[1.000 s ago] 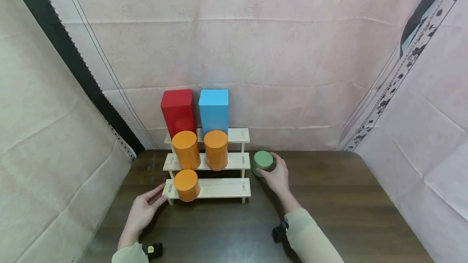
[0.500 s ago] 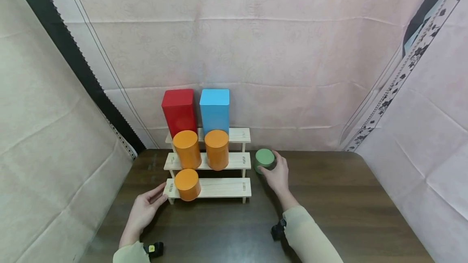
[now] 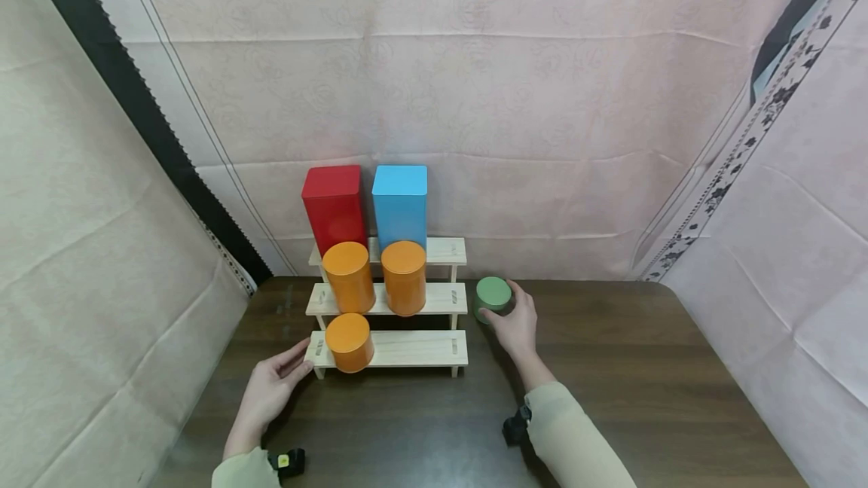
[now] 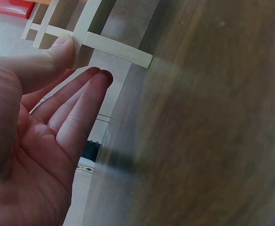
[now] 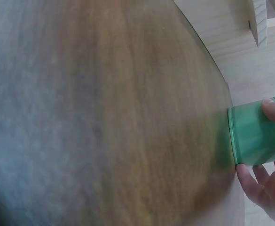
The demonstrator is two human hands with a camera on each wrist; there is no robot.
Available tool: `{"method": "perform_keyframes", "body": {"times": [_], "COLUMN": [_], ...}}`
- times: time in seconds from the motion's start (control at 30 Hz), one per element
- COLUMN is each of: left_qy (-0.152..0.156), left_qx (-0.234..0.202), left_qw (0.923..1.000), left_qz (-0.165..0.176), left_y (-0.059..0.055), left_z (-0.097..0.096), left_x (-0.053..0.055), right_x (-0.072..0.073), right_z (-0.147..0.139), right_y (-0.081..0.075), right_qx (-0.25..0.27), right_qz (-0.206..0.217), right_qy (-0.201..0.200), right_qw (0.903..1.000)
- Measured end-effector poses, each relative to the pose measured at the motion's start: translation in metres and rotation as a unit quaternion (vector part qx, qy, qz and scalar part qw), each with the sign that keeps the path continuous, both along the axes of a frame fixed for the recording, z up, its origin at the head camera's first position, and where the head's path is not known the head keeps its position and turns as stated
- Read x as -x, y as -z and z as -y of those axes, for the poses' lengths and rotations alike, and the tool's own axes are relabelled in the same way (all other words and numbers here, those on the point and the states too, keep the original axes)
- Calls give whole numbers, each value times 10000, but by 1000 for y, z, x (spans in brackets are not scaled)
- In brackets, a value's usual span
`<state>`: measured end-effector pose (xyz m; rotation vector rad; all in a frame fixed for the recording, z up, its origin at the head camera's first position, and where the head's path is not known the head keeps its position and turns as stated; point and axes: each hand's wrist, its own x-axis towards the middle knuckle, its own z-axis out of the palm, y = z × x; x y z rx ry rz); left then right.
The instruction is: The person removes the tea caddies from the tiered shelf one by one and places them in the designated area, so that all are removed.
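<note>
Right grip (image 3: 517, 328) clamped round green tin (image 3: 493, 295) | left grip (image 3: 267, 388) apart, at end of shelf (image 3: 420, 350), seemingly to steady it

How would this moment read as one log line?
left hand: at wooden rack; right hand: grips green cylinder; on rack: three orange cylinders, red block, blue block

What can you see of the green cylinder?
The green cylinder is short and round, with a flat, paler top, smooth side and rimmed base; material uncertain. It is upright, to the right of the wooden rack, apart from it. The right hand grips its side between thumb and fingers. Whether its base touches the table is unclear.
</note>
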<state>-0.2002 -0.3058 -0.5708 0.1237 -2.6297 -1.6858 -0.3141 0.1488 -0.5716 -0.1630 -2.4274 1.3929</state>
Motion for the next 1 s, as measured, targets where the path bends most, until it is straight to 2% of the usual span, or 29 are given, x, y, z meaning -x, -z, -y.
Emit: {"method": "perform_keyframes", "body": {"times": [0.67, 1.0], "left_qy": [1, -43], "left_qx": [-57, -97], "left_qw": [10000, 9999], "left_qz": [27, 105], "left_y": [-1, -2], "left_z": [-2, -2], "left_x": [4, 1], "right_x": [1, -2], "right_z": [-5, -10], "right_y": [4, 6], "right_qx": [508, 565], "right_qz": [128, 459], "right_qy": [34, -139], "right_qw": [9986, 9972]}}
